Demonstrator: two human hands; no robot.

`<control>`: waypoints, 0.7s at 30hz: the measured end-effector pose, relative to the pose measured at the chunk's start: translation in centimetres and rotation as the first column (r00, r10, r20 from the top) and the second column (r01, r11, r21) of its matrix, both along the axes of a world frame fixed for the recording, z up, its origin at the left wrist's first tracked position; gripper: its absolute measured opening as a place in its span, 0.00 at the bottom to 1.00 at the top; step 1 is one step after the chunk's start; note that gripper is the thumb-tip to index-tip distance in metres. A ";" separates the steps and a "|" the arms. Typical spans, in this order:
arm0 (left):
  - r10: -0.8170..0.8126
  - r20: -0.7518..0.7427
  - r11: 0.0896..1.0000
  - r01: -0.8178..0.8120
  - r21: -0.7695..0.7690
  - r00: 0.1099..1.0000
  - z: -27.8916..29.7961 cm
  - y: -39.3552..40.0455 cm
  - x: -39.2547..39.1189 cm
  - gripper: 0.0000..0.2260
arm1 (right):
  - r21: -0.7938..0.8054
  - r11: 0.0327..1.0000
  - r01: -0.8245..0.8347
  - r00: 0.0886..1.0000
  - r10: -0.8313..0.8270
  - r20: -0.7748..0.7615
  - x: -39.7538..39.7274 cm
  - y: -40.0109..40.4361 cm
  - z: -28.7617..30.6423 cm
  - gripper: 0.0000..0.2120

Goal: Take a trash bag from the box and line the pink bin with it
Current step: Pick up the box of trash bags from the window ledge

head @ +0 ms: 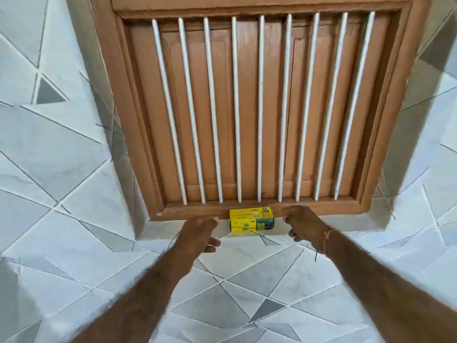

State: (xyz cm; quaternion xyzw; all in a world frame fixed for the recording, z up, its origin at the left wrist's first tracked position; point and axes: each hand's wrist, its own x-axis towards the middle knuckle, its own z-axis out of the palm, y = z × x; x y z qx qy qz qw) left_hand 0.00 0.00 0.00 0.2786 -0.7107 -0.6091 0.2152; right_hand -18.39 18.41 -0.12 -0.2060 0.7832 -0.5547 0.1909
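both hands reach toward a yellow box (251,219) on the tiled ledge (163,231) below a wooden window (247,107) with white bars (261,107). left hand (199,231) is just left of the box, fingers loosely curled and parted, holding nothing, thumb near the box's left end. right hand (305,225) is just right of the box, fingers bent downward, part open, empty; whether it touches the box cannot be told. a thread band (327,240) circles the right wrist. the box lies on its long side against the window frame.
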 end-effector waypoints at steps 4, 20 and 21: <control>0.022 0.082 0.971 -0.041 0.237 0.996 -2.4 -0.1 -4.6 0.11 | 0.066 0.998 0.010 0.989 -0.019 0.146 -1.9 -2.2 -2.6 0.15; 0.261 -0.276 0.953 -0.200 0.229 0.925 -4.8 -0.4 -7.1 0.11 | -0.516 0.832 0.202 0.949 -0.035 0.314 1.2 -4.6 -3.9 0.03; 0.252 -0.299 0.947 -0.170 0.274 0.920 -4.9 -0.6 -6.8 0.15 | -0.550 0.801 0.236 0.938 -0.041 0.343 1.7 -4.9 -4.2 0.04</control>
